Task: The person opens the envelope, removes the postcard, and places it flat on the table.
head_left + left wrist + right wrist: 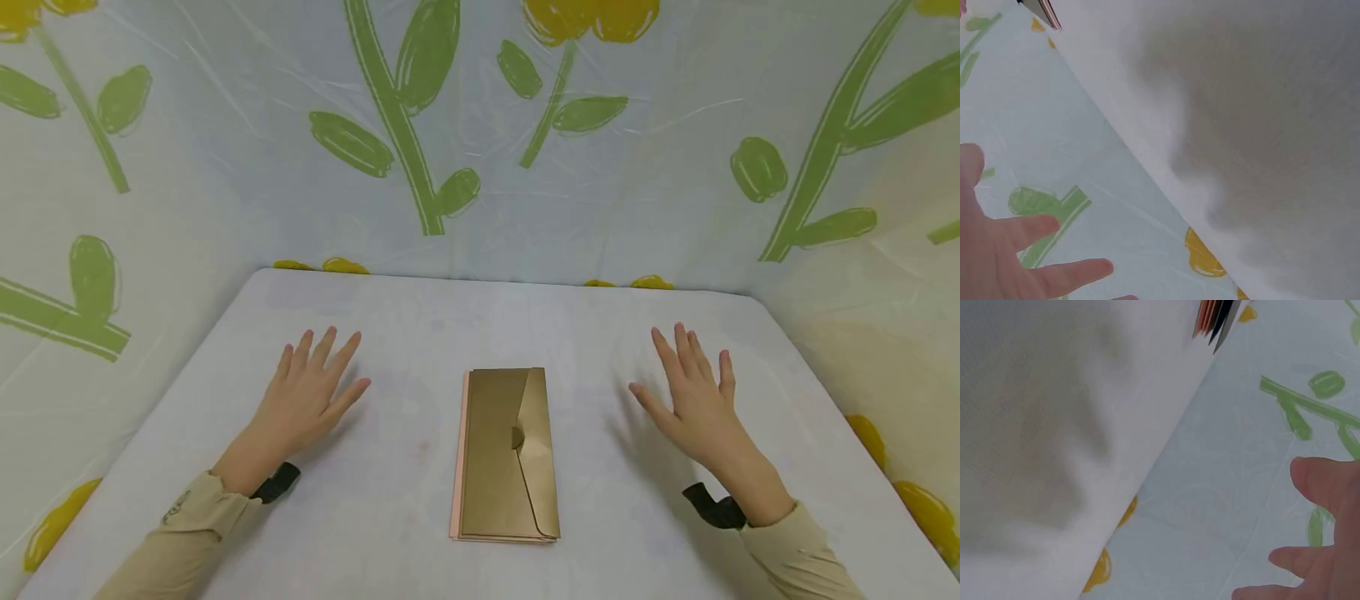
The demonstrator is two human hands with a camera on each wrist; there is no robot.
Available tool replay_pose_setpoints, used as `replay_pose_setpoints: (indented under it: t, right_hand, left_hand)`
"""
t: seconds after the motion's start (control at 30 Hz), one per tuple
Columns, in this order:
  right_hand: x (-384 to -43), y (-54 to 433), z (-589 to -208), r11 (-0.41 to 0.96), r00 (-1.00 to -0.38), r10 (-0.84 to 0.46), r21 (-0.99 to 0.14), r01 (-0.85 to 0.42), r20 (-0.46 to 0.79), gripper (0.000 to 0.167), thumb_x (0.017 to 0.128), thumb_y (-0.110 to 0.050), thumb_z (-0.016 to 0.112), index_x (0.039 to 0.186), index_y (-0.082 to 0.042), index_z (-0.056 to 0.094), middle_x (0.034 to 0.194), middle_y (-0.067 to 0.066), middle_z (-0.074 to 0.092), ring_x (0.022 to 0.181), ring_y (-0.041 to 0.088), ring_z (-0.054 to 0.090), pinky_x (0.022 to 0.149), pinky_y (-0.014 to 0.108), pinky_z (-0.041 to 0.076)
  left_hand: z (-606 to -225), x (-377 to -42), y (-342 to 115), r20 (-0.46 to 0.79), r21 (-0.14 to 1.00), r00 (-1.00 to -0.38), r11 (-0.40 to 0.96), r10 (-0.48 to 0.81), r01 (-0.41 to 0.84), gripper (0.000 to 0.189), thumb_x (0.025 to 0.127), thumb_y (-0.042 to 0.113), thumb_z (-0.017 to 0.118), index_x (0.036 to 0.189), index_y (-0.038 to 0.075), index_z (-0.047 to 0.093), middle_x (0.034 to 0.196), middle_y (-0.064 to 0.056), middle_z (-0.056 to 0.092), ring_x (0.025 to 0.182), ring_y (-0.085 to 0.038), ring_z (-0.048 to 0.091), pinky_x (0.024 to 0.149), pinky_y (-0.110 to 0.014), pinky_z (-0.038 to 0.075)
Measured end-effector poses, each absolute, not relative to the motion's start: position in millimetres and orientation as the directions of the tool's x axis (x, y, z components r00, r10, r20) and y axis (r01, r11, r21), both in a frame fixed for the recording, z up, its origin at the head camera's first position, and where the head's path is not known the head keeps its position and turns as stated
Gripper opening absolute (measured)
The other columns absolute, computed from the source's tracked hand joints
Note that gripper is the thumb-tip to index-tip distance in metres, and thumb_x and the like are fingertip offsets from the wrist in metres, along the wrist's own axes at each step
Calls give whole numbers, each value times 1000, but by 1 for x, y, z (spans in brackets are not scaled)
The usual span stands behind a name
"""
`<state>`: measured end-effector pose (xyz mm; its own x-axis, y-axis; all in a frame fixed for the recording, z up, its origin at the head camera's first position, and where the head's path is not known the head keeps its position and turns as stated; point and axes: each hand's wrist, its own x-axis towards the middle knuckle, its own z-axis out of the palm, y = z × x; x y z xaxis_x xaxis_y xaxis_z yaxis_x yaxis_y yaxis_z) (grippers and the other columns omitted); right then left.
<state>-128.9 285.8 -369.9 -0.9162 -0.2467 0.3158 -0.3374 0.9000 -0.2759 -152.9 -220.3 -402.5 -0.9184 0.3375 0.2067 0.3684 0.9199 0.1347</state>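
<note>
A small stack of envelopes lies on the white table between my hands, its long side running away from me. On top is a gold envelope with a flap along its right side and a rounded tab. Pink edges peek out beneath it on the left. To the left, my left hand hovers palm down, fingers spread, holding nothing. My right hand is likewise spread above the table on the other side. In the right wrist view the stack's edges show pink and dark layers.
The white table has rounded far corners. Behind and beside it hangs a pale curtain printed with green stems and yellow flowers. A black strap circles the left wrist and another strap the right.
</note>
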Motion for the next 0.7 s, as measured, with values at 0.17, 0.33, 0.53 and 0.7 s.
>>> replay_pose_setpoints:
  t: [0.17, 0.33, 0.53, 0.7]
  right_hand:
    - [-135, 283, -367, 843, -828, -249, -307, -441, 503, 75, 90, -18, 69, 150, 7, 32, 152, 33, 32, 138, 50, 33, 116, 59, 12]
    - [-136, 277, -364, 808, -803, -220, -358, -469, 554, 72, 87, -10, 70, 148, 8, 35, 151, 28, 37, 133, 50, 40, 117, 55, 17]
    - [-135, 266, -362, 787, -833, -216, -414, -457, 509, 70, 92, -12, 67, 150, 6, 33, 154, 24, 35, 137, 47, 37, 119, 50, 14]
    - [-132, 254, -363, 777, -845, -228, -433, -458, 484, 70, 92, -13, 68, 151, 3, 34, 155, 23, 35, 138, 46, 36, 118, 50, 15]
  left_hand:
    - [-399, -154, -214, 297, 118, -885, 906, 358, 406, 62, 102, 44, 50, 151, 8, 40, 151, -28, 37, 137, -54, 29, 108, -67, 23]
    - [-399, -155, -203, 329, 120, -862, 888, 387, 444, 59, 101, 43, 51, 148, 8, 46, 148, -27, 42, 135, -53, 34, 110, -64, 24]
    - [-400, -158, -186, 329, 132, -843, 863, 426, 488, 59, 101, 45, 50, 147, 9, 47, 147, -26, 43, 137, -52, 33, 111, -64, 24]
    - [-400, -160, -170, 304, 180, -839, 837, 452, 517, 58, 102, 45, 49, 147, 9, 48, 148, -25, 43, 137, -51, 34, 111, -63, 24]
